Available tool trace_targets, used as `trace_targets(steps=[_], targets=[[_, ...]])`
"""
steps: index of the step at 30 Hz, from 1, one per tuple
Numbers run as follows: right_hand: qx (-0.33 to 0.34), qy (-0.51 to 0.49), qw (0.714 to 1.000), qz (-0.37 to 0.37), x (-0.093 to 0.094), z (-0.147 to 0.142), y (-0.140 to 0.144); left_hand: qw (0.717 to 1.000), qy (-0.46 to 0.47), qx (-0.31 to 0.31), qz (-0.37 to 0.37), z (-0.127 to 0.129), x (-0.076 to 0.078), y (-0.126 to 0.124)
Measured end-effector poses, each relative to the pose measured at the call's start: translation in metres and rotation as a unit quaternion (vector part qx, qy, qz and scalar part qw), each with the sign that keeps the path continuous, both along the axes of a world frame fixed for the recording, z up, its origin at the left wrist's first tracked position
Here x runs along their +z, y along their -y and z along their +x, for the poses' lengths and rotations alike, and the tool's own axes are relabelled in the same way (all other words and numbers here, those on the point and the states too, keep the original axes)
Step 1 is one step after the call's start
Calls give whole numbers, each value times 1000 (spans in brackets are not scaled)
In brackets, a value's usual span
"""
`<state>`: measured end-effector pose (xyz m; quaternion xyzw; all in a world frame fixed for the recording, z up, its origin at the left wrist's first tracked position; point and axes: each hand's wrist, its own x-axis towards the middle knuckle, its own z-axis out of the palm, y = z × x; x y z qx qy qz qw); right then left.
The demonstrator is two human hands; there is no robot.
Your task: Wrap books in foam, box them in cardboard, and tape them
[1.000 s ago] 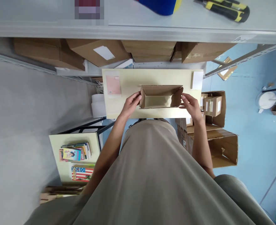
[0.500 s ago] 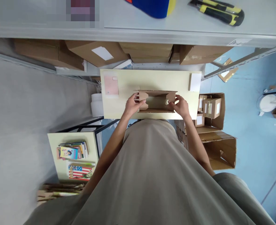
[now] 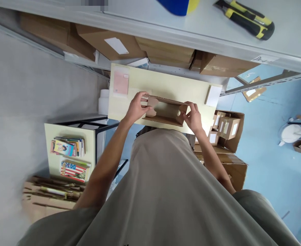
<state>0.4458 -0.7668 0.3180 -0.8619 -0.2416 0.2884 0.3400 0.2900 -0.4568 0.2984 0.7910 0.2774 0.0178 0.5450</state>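
A small brown cardboard box point(image 3: 166, 112) lies open on a pale yellow table point(image 3: 166, 85) straight below me. My left hand point(image 3: 135, 108) grips its left end, fingers folding the end flap inward. My right hand point(image 3: 192, 118) grips its right end, pressing that flap in too. The box's inside looks bare. A pink card point(image 3: 120, 82) lies at the table's far left corner and a white pad point(image 3: 213, 95) at its far right.
A grey shelf point(image 3: 191, 30) above holds a yellow-black utility knife point(image 3: 246, 18) and a blue object point(image 3: 177, 5). Cardboard boxes point(image 3: 109, 44) sit under it. Open cartons with small boxes point(image 3: 227, 128) stand right; a side table with books point(image 3: 68, 155) stands left.
Both hands moved inward on the box ends and folded the side flaps in, so the box opening narrowed. The view tilted, shifting everything slightly clockwise.
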Motion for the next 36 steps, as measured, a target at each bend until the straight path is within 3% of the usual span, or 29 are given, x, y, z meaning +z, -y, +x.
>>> trace_targets(steps=[5,8,11,17,20,23,28,32,36], targets=[[87,-36,995,29,13,5,13,997,11,5,-77,-10,14,6],[153,-57,986,32,20,-5,23,993,9,-15,-117,-18,27,12],[176,-67,982,25,24,-20,28,992,-2,-36,-124,-23,34,14],[123,-16,992,2,29,-24,29,985,3,-114,-128,-22,25,9],[87,29,996,-16,28,-17,29,987,2,-110,-115,-16,16,7],[96,71,992,-45,23,-19,28,993,23,-96,-63,-10,9,5],[116,73,990,-45,13,-34,30,989,28,-143,6,-12,2,5],[12,34,999,0,4,-43,27,992,43,-117,-20,-16,-2,8],[-117,-37,991,59,1,-54,22,995,40,-78,-51,-20,-5,11]])
